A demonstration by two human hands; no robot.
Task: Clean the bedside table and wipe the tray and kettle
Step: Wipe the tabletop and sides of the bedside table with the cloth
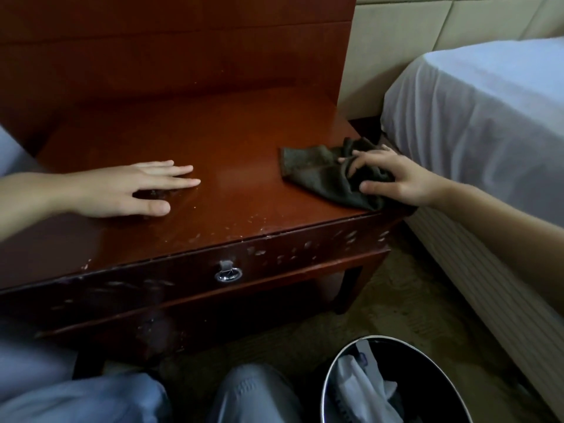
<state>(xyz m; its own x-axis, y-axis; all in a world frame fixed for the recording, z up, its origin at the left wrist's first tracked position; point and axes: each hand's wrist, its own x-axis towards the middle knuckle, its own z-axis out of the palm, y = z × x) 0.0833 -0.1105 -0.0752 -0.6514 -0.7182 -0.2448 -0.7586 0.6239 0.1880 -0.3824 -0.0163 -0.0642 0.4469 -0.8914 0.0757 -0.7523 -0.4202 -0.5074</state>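
Observation:
The reddish-brown wooden bedside table (232,141) fills the middle of the view, its top scuffed and flecked along the front edge. A dark grey cloth (317,172) lies crumpled at the table's right front corner. My right hand (393,178) grips the cloth, fingers curled into its folds. My left hand (134,186) rests flat on the table's left side with fingers straight. No tray or kettle is in view.
A drawer with a metal ring pull (227,273) runs along the table front. A bed with a white sheet (482,117) stands close on the right. A round bin (396,383) holding white rubbish sits on the floor near my knees (253,392).

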